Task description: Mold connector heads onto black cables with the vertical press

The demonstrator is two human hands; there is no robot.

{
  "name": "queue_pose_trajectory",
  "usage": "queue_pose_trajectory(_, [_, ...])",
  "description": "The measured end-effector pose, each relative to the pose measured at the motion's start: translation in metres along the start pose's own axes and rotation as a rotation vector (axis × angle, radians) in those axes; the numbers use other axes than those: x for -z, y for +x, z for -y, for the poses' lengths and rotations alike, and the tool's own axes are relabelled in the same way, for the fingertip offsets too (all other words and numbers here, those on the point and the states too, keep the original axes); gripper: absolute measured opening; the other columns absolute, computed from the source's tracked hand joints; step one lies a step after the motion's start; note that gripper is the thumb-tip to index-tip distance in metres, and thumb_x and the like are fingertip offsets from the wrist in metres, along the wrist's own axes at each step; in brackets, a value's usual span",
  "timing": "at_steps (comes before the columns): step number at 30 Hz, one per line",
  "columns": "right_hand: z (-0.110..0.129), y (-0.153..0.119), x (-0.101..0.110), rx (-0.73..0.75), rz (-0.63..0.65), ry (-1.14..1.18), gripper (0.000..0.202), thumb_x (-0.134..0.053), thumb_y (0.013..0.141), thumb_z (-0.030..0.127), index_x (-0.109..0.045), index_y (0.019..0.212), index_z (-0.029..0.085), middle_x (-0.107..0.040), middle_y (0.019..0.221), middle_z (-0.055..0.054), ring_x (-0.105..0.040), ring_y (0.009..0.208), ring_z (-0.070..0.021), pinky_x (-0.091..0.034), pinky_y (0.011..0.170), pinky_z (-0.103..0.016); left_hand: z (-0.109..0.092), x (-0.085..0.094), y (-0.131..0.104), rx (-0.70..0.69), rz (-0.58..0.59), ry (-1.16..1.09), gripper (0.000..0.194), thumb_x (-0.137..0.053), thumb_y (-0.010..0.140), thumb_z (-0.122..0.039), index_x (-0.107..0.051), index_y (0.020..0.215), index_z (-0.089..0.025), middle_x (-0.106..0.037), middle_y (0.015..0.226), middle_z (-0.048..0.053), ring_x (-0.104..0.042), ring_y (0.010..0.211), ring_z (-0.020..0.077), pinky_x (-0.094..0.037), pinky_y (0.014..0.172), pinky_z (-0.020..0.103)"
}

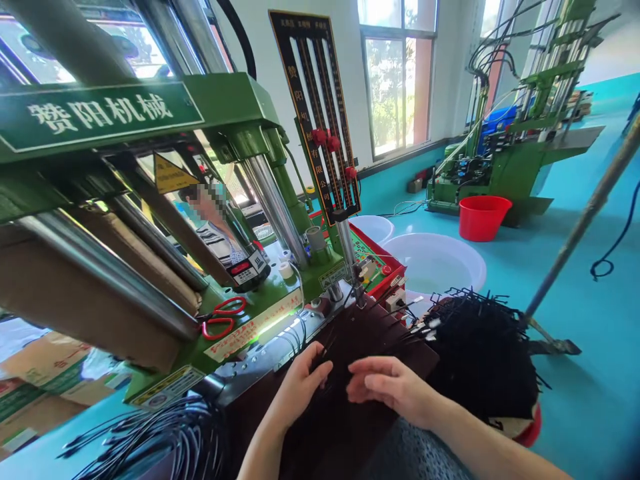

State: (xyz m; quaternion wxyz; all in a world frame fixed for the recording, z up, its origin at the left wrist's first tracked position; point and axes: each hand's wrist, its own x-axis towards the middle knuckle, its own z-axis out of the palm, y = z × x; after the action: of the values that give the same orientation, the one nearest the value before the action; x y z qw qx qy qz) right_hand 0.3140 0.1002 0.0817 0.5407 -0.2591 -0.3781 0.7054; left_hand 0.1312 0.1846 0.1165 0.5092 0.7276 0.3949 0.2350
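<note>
My left hand (303,380) is over the dark brown work surface (350,427), fingers curled in. Thin black cables (329,345) show at its fingertips against the dark surface, and the hand seems closed on them. To its right, my right hand (387,387) hovers with loosely bent fingers and the thumb a little apart; nothing shows in it. Beyond the hands, black cables with pale ends (417,330) lie at the surface's right edge. A bundle of black cables (185,433) with plugs hangs at the lower left.
A green press (240,100) with steel columns stands ahead; red-handled scissors (223,320) lie on its bed. On the right, a heap of short black pieces (480,360) fills a red container. Behind are a white tub (435,257), a red bucket (483,217) and a person (215,233).
</note>
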Motion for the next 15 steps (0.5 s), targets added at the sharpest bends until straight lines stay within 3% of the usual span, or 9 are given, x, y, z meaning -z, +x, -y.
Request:
queue_pose_trajectory(4, [0.015,0.034,-0.004,0.16,-0.031,0.246,0.039,-0.067,0.073,0.023,-0.056,0.11,0.021,-0.061,0.11,-0.008,-0.055,0.102,-0.0196,-0.038,0.09,-0.036,0.003,-0.008,-0.002,0.045,0.016,-0.078,0.021,-0.049,0.078,-0.037,-0.042,0.076,-0.018,-0.036,0.055,-0.009,-0.033,0.044,0.0047,-0.025,0.041,0.017])
queue_pose_trajectory(7, [0.039,0.049,0.002,0.263,-0.119,0.298,0.03,-0.063,0.077,0.028,-0.058,0.106,0.02,-0.066,0.099,-0.007,-0.058,0.095,-0.0187,-0.037,0.091,-0.037,0.009,-0.02,-0.006,0.077,0.022,-0.082,0.022,-0.047,0.078,-0.04,-0.041,0.079,-0.019,-0.041,0.054,-0.009,-0.029,0.038,0.0031,-0.018,0.036,0.017])
queue_pose_trajectory(10, [0.055,0.049,0.006,0.249,-0.108,0.22,0.025,-0.06,0.079,0.032,-0.061,0.097,0.015,-0.068,0.086,-0.007,-0.062,0.082,-0.0192,-0.041,0.085,-0.039,0.013,-0.034,-0.018,0.154,0.18,-0.051,0.02,-0.042,0.08,-0.039,-0.04,0.076,-0.019,-0.045,0.048,-0.008,-0.029,0.032,0.0036,-0.016,0.033,0.018])
queue_pose_trajectory(13, [0.055,0.039,0.005,0.167,0.021,0.085,0.024,-0.058,0.081,0.034,-0.063,0.09,0.013,-0.068,0.077,-0.008,-0.063,0.075,-0.0211,-0.043,0.078,-0.04,0.008,-0.049,-0.03,0.173,0.38,0.013,0.015,-0.049,0.076,-0.03,-0.046,0.068,-0.017,-0.051,0.05,-0.005,-0.04,0.04,0.0045,-0.026,0.039,0.016])
queue_pose_trajectory(15, [0.053,0.031,0.004,0.137,0.059,0.028,0.025,-0.056,0.082,0.035,-0.063,0.09,0.013,-0.068,0.075,-0.008,-0.063,0.075,-0.0216,-0.043,0.077,-0.039,-0.002,-0.059,-0.03,0.181,0.419,-0.034,0.012,-0.051,0.073,-0.028,-0.049,0.072,-0.016,-0.056,0.056,-0.003,-0.047,0.046,0.0058,-0.032,0.043,0.016])
